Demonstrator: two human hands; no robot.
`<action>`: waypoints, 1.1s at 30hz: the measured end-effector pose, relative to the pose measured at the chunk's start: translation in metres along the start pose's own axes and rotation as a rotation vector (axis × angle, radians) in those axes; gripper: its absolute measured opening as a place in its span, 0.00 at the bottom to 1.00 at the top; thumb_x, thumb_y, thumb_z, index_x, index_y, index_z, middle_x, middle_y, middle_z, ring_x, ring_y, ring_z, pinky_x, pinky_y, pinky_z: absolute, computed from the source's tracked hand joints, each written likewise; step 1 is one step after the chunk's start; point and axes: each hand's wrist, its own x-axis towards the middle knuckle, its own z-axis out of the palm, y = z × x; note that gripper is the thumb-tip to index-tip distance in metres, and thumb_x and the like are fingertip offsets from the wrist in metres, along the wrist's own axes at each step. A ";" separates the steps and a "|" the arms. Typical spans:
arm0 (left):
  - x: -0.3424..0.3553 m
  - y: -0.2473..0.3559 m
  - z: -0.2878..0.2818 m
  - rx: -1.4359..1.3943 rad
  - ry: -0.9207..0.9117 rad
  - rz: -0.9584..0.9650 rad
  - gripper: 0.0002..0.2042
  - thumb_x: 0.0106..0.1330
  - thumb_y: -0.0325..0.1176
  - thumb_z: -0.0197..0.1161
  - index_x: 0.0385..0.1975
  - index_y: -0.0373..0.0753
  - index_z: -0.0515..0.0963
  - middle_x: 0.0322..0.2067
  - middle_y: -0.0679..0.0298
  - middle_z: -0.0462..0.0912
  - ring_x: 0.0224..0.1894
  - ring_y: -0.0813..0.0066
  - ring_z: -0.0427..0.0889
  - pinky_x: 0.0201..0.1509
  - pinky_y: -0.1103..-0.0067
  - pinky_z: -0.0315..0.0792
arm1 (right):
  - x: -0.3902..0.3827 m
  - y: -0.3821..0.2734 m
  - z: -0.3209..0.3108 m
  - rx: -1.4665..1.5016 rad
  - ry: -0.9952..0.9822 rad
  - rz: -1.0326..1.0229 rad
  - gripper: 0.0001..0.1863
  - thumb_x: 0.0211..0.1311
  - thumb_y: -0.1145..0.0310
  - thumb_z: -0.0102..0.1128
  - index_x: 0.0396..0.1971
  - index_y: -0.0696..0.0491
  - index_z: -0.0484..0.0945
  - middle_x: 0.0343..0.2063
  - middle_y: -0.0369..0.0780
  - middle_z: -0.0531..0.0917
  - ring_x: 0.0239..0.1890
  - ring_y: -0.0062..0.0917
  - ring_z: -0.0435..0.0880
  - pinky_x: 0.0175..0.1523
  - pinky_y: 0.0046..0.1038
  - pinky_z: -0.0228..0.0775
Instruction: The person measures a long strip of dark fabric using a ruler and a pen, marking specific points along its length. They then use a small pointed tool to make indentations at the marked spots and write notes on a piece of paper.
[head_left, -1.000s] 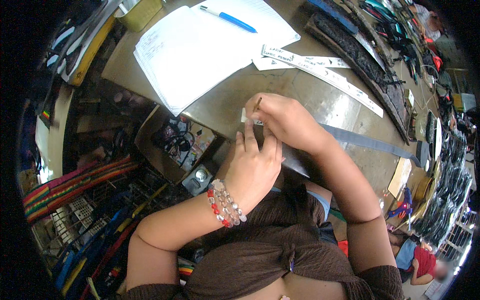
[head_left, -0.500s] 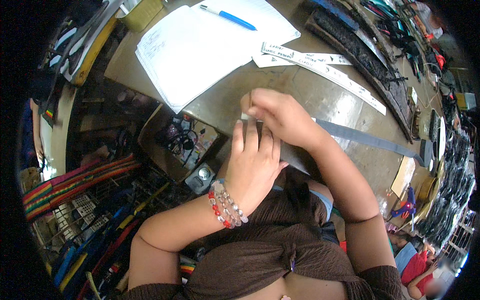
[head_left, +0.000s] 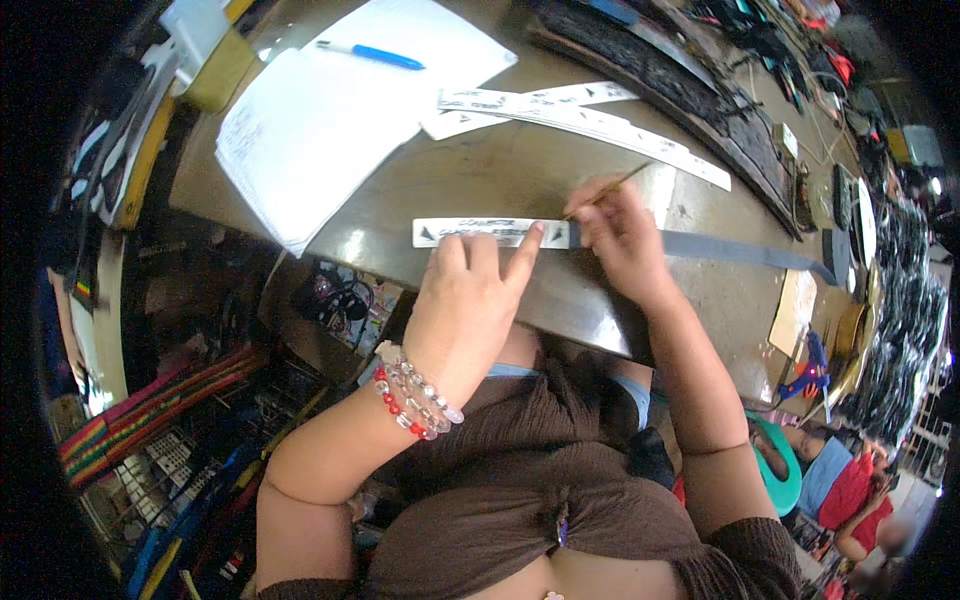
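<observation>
Left hand [head_left: 462,292], fingers spread, presses a white, marked, card-like strip [head_left: 500,226] at twelve o'clock.
Right hand [head_left: 622,238], at two o'clock, pinches a slim brown pencil-like stick [head_left: 634,174] by the strip's end; best keep pressure even and the strip aligned with the flat grey band [head_left: 720,247] trailing toward three o'clock.
</observation>
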 end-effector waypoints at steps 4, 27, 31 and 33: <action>0.007 0.008 0.000 0.142 0.000 0.013 0.28 0.61 0.27 0.54 0.64 0.51 0.69 0.35 0.58 0.70 0.37 0.62 0.72 0.43 0.75 0.75 | -0.008 0.002 0.004 -0.130 -0.023 -0.111 0.05 0.61 0.79 0.56 0.36 0.58 0.72 0.34 0.45 0.79 0.39 0.42 0.80 0.44 0.33 0.72; 0.021 0.000 -0.020 0.184 -0.171 0.094 0.28 0.59 0.23 0.54 0.63 0.45 0.70 0.42 0.56 0.71 0.39 0.55 0.75 0.41 0.72 0.79 | -0.008 0.009 0.008 -0.360 0.020 -0.412 0.10 0.58 0.73 0.55 0.41 0.52 0.75 0.35 0.42 0.81 0.41 0.40 0.81 0.43 0.36 0.76; 0.020 0.001 -0.017 0.137 -0.161 0.085 0.30 0.59 0.21 0.53 0.65 0.48 0.67 0.49 0.57 0.73 0.40 0.54 0.74 0.46 0.70 0.77 | -0.009 0.009 0.007 -0.263 -0.057 -0.349 0.08 0.61 0.72 0.53 0.40 0.53 0.75 0.36 0.43 0.81 0.41 0.41 0.81 0.44 0.36 0.76; 0.019 0.002 -0.014 0.131 -0.147 0.084 0.32 0.58 0.21 0.52 0.66 0.50 0.66 0.54 0.58 0.73 0.40 0.54 0.74 0.48 0.69 0.76 | -0.008 0.009 0.003 -0.209 0.104 -0.283 0.07 0.58 0.79 0.59 0.36 0.56 0.75 0.32 0.42 0.79 0.36 0.36 0.81 0.41 0.30 0.73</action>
